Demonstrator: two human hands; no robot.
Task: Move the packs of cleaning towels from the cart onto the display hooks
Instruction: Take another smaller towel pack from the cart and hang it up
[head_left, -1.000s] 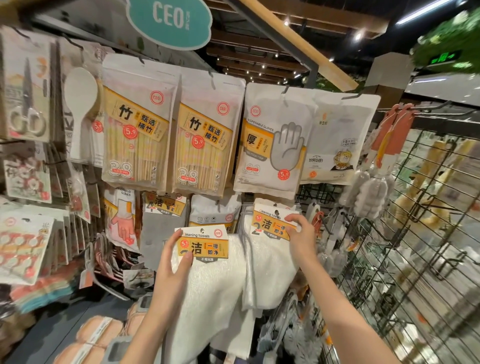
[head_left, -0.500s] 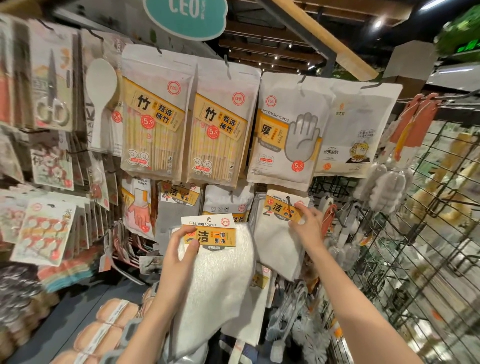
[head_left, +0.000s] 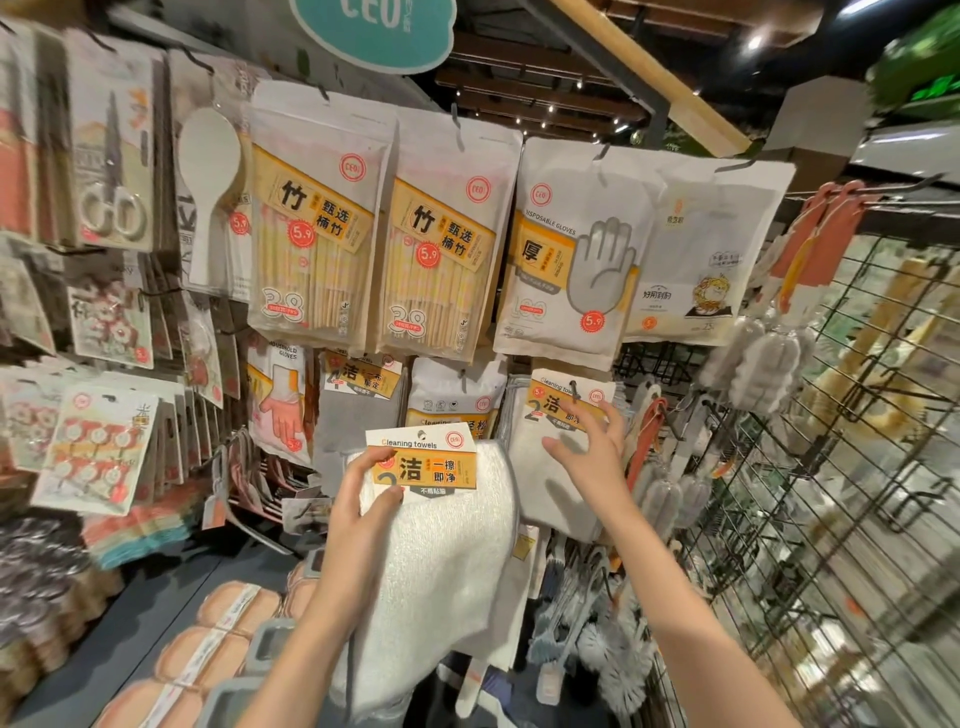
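Left hand (head_left: 358, 512) gripped held pack (head_left: 441, 530) by left end of its yellow header card, thumb on card face, fingers curled behind. White towel drooped below card. Held pack sat just left of and lower than hung pack (head_left: 558, 441). Hung pack on hook (head_left: 575, 396) beneath glove bag (head_left: 574, 249). Right hand (head_left: 592, 447) open, fingers spread, hovering at hung pack's right side, gripping nothing; contact unclear.

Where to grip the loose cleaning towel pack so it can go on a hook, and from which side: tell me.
Grip the cleaning towel pack by its stiff card header, low on the left edge, as the left hand does now. Come from below and to the left: the cloth hangs limp, and the hang hole sits at the header's top, so keep that clear.
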